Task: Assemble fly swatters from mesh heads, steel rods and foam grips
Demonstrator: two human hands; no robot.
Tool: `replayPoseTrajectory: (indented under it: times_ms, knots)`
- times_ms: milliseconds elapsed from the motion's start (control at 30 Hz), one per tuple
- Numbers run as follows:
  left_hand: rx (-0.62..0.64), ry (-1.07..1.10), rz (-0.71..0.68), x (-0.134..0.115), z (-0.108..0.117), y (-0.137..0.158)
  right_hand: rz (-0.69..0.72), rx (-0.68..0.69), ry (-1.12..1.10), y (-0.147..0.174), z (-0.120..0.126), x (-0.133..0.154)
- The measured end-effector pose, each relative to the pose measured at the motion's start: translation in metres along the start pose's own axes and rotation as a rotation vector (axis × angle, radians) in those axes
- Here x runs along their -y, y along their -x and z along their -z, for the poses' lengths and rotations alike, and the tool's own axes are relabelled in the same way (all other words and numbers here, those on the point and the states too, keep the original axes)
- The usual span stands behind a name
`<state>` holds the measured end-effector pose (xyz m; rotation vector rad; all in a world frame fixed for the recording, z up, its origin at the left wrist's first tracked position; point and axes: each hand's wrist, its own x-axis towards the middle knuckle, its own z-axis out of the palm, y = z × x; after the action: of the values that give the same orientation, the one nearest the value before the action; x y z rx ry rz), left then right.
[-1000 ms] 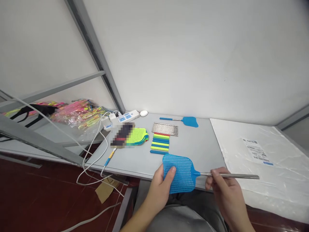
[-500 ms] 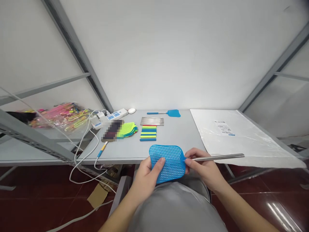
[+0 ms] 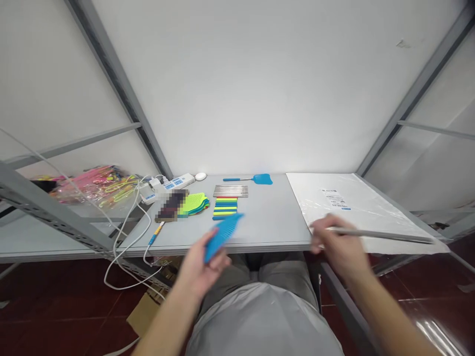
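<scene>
– what has your left hand (image 3: 202, 264) got?
– it's gripping a blue swatter head (image 3: 221, 238) between thumb and fingers; i have it tilted almost edge-on, its tip pointing far and to the right, and it sits over the near edge of the table (image 3: 267, 217)
– and your right hand (image 3: 339, 244)?
– that one is closed around a metal rod (image 3: 393, 235), which sticks out to the right across the near part of a white package (image 3: 356, 193). the hand is blurred, so i can't tell exactly how each finger lies
– are the two pieces touching?
– no, i hold them well apart, head on the left, rod on the right
– what lies beyond your hands?
– just past the blue head there's a row of coloured tubes (image 3: 225, 208), blue and yellow-green mostly, with a row of silver rods (image 3: 230, 191) right behind them. farther back and a bit to the right lies a blue swatter (image 3: 262, 179) with its handle pointing left
– and on the left?
– a stack of mesh heads (image 3: 196, 201), yellow-green on top, and a white power strip (image 3: 181, 181) at the far left
</scene>
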<state>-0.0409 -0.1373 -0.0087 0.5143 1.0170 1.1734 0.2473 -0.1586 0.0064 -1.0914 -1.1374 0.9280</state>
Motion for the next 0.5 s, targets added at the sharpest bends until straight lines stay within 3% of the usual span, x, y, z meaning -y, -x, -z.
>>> replayPoseTrajectory:
  times_ms: [67, 133, 200, 300, 400, 500]
  knots:
    - [-0.118, 0.078, -0.098, -0.002, 0.015, -0.011, 0.111, -0.181, -0.104, -0.013, 0.030, -0.001]
    - [-0.144, -0.045, -0.133, 0.005, 0.026, -0.018, 0.086, -0.190, -0.072, -0.021, 0.046, -0.005]
    - [-0.058, -0.194, -0.153, 0.017, 0.033, -0.023, 0.062, -0.104, 0.112, -0.021, 0.044, -0.013]
    - [0.021, -0.315, -0.225, 0.030, 0.040, -0.029, 0.048, 0.091, 0.420, -0.010, 0.022, -0.024]
    - [-0.011, -0.332, -0.276, 0.027, 0.050, -0.038, 0.092, 0.271, 0.607, -0.002, 0.004, -0.032]
    - [-0.040, -0.298, -0.298, 0.016, 0.062, -0.046, 0.160, 0.353, 0.662, -0.001, -0.001, -0.040]
